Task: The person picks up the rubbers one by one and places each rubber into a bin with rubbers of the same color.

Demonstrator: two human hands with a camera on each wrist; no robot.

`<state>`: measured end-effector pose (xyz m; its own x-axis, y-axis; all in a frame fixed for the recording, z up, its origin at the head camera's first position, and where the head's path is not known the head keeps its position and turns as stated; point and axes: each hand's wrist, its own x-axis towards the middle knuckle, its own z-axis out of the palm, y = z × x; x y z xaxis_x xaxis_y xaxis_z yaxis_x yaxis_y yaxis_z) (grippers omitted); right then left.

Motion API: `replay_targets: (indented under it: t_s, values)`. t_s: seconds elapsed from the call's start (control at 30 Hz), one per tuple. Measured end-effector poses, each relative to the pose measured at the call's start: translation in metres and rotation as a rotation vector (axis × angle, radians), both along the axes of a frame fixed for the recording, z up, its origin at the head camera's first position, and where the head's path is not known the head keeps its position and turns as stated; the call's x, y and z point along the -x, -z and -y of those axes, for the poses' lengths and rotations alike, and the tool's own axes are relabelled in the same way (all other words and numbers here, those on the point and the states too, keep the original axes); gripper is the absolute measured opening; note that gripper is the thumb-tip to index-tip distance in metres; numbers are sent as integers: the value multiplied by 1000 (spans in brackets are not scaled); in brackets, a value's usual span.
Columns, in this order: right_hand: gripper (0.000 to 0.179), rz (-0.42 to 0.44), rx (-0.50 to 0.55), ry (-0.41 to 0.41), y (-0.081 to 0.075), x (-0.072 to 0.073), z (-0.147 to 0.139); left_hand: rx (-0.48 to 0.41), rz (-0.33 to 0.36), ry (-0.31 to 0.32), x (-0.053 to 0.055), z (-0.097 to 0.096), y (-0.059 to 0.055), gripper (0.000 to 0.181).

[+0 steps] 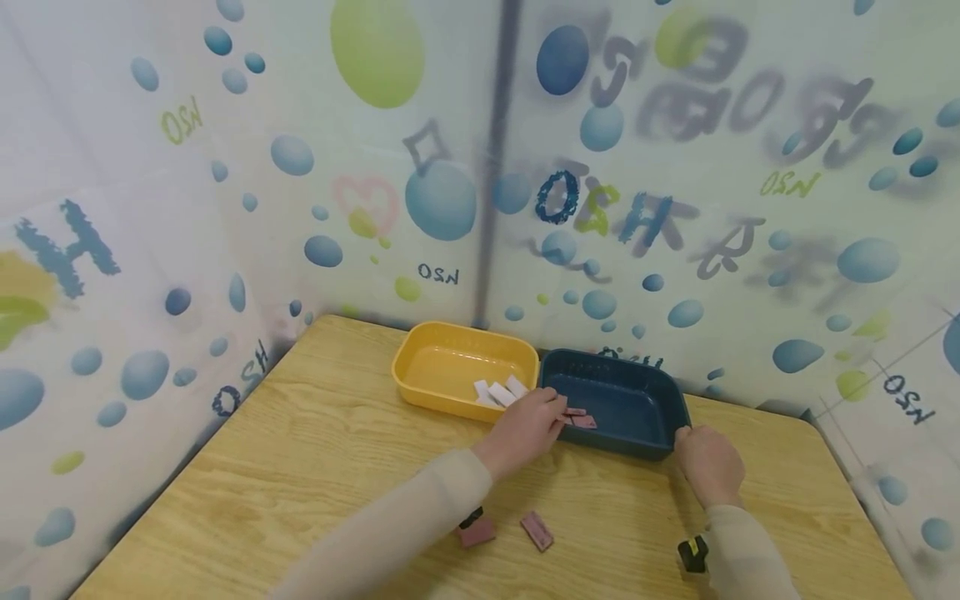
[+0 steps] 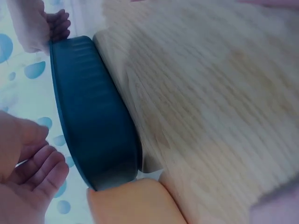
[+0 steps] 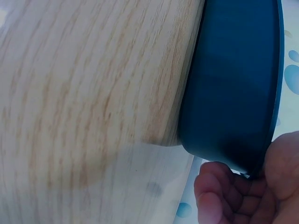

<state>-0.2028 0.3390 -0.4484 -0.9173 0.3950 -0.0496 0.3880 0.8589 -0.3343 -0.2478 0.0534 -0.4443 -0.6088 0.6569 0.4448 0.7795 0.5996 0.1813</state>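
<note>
A dark blue tray (image 1: 622, 392) stands at the back of the table, and my right hand (image 1: 711, 467) grips its right front corner. In the right wrist view, the curled fingers of that hand meet the rim. My left hand (image 1: 527, 423) is over the tray's left front corner, beside several small pink pieces (image 1: 583, 422) inside it. The left wrist view shows this hand's fingers (image 2: 44, 172) loosely bent, with no piece visible between them. Two more pink pieces (image 1: 537, 531) lie on the table in front, one partly covered by my left wrist.
Against the blue tray's left side stands a yellow tray (image 1: 427, 397) with several white pieces (image 1: 501, 393). Both are on a wooden table (image 1: 300, 467). Behind the table hangs a pale printed sheet (image 1: 465, 108) with blue and green drops.
</note>
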Motion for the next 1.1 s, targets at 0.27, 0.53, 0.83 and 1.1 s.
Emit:
replay_targets:
  t_s: [0.27,0.53,0.83,1.1]
  values:
    - [51,-4,-1,6,3,0,-1,93,57,95,-13,16,-2,13]
    - [51,-4,14,-4,2,-1,-2,269,127,166,-25,27,-4,16]
    - [51,5,33,7,0,-1,-1,386,158,302,-33,34,5,6]
    - [52,12,41,9,0,-2,-1,443,214,320,-39,36,9,13]
